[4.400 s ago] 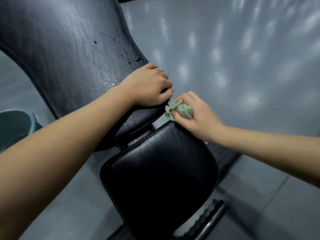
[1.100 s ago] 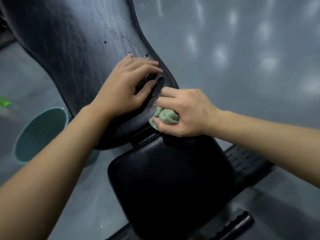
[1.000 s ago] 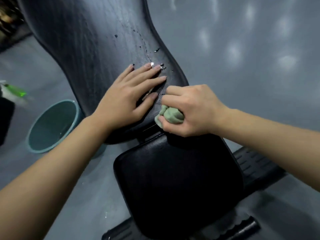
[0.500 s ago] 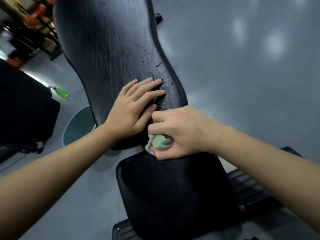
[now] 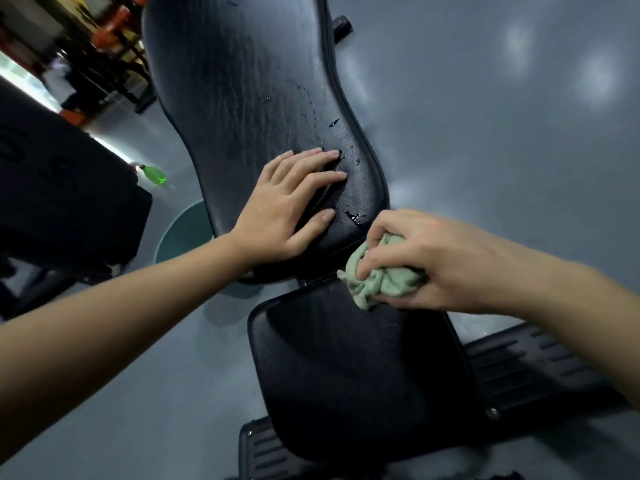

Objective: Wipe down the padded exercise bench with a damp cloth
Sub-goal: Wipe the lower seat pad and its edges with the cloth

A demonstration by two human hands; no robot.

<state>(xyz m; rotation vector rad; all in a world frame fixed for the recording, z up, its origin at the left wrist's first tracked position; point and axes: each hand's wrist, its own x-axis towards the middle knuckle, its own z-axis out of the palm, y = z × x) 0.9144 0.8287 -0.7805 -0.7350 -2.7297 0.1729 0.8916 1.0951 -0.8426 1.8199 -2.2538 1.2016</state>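
The black padded bench has a long back pad (image 5: pixel 249 81) reaching away from me and a shorter seat pad (image 5: pixel 346 368) close to me. Water drops and a small puddle shine on the back pad's near right part. My left hand (image 5: pixel 287 209) lies flat, fingers spread, on the lower end of the back pad. My right hand (image 5: pixel 433 261) is closed around a bunched pale green cloth (image 5: pixel 377 278), which presses on the far right corner of the seat pad, by the gap between the two pads.
A teal bucket (image 5: pixel 180 233) stands on the grey floor left of the bench, partly hidden behind the back pad and my left arm. A green bottle (image 5: pixel 154 174) lies further left, next to dark equipment (image 5: pixel 59 202). Ribbed black foot plates (image 5: pixel 519 368) stick out under the seat pad.
My right hand has slid the cloth to the right along the gap, away from my left hand. My left hand stays flat on the back pad. The view has tilted up.
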